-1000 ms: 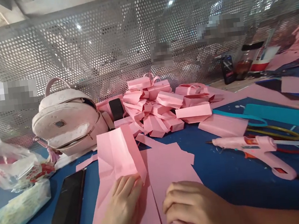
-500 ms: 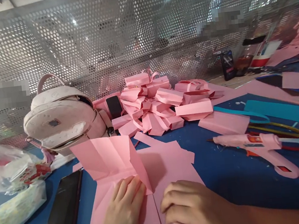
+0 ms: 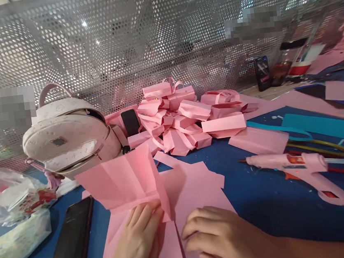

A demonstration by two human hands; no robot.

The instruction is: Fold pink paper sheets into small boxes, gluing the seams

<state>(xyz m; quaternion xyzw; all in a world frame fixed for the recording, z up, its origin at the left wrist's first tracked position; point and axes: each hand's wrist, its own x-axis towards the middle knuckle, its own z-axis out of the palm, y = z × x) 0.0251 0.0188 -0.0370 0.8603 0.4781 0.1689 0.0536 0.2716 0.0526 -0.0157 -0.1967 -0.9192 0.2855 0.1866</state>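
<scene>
My left hand rests on a folded sheet of pink paper. Its fingers are pressed together at the inner crease, holding the paper, and the thumb hardly shows. The far part of this sheet stands up, with a side flap turned upright. Over the flat pink paper on the right lies my right hand, its fingers loosely bent and a little apart, holding nothing I can see. The near edge of the folded sheet runs between the two hands.
A pink glue gun lies right of my hands on the blue table. Folded pink paper pieces are heaped behind. To the left are a black phone, plastic bags and a pale backpack. A perforated metal panel closes the back.
The upright part of the folded sheet has tilted and shifted slightly left, its right corner rising. My left hand has moved a little left; my right hand stays nearly in place.
</scene>
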